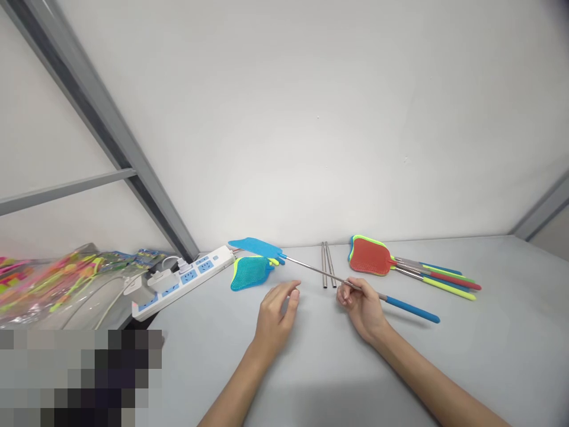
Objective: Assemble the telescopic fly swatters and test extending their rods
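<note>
On table, R hand (362, 305) fingers pinch blue swatter (311, 271) rod; L hand (275, 317) hovers, fingers loosely open.

The right hand (362, 302) pinches the metal rod of a blue swatter (260, 248) above the worktop (489, 356). The left hand (275, 317) hovers open beside it, near two loose rods (328, 271).

One head cam, worn, looked fwd & down over table (311, 367) toward wall (311, 118), close-in; no 2nd view.
</note>
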Demonstrator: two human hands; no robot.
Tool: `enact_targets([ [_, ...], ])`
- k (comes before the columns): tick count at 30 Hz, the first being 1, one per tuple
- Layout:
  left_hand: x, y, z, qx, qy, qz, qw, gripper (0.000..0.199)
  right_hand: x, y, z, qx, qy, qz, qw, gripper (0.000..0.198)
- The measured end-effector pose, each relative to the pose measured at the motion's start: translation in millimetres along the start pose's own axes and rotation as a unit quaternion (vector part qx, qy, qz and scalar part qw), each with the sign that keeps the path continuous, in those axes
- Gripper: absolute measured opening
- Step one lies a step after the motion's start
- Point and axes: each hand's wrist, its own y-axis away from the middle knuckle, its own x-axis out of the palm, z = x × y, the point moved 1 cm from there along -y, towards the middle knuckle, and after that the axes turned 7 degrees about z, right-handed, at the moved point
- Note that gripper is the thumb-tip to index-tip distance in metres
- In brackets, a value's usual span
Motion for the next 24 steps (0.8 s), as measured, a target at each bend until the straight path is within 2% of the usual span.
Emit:
enact_targets([
  [8,-17.4,0.3,-5.7,0.057,-0.054,-0.06,0.995,0.024,-2.8,-0.7,1.3,-0.026,-0.024,-0.026,0.999,0.039],
  [15,-26.3,6.1,-3.3,0.049,-0.023,-0.136,0.989,0.023,-5.7,-2.3,7.8,-0.088,-0.058,-0.055,0.993,0.037],
  [20,-32.9,9.5,1.6,0.062,0.008,-0.208,0.976,0.025,-10.2,-3.5,13.5,-0.115,-0.036,-0.082,0.989,0.036],
  [24,-34.4,9.2,1.6,0.076,0.015,-0.213,0.974,0.023,-13.2,-4.3,14.4,-0.124,-0.037,-0.1,0.987,0.036],
])
